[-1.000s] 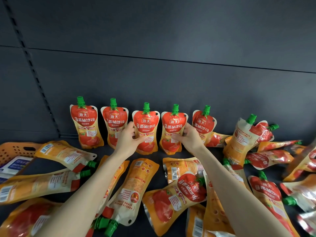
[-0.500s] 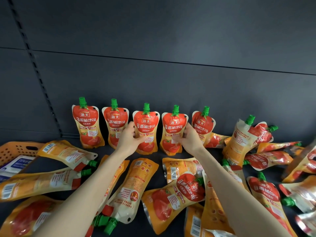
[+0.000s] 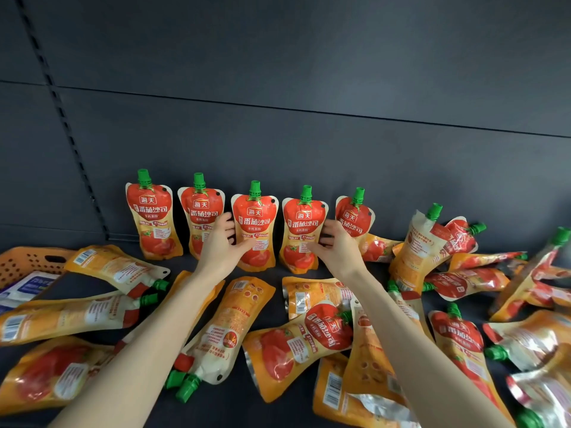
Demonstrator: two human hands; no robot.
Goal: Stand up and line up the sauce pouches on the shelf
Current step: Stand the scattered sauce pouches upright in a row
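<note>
Several red-and-orange sauce pouches with green caps stand in a row against the back of the dark shelf (image 3: 231,409). My left hand (image 3: 222,245) grips the left edge of the third standing pouch (image 3: 256,217), thumb across its front. My right hand (image 3: 336,248) grips the right edge of the fourth standing pouch (image 3: 302,223), which stands right beside the third. Both pouches are upright on the shelf. Many more pouches lie flat across the front, under and around my forearms.
A pouch (image 3: 423,251) leans upright on a heap of fallen pouches at the right. An orange perforated basket (image 3: 27,264) sits at the far left with a white-and-blue packet (image 3: 34,285) in front. The dark back panel (image 3: 278,134) rises behind the row.
Both hands stay on the same two standing pouches. Only the view has shifted slightly.
</note>
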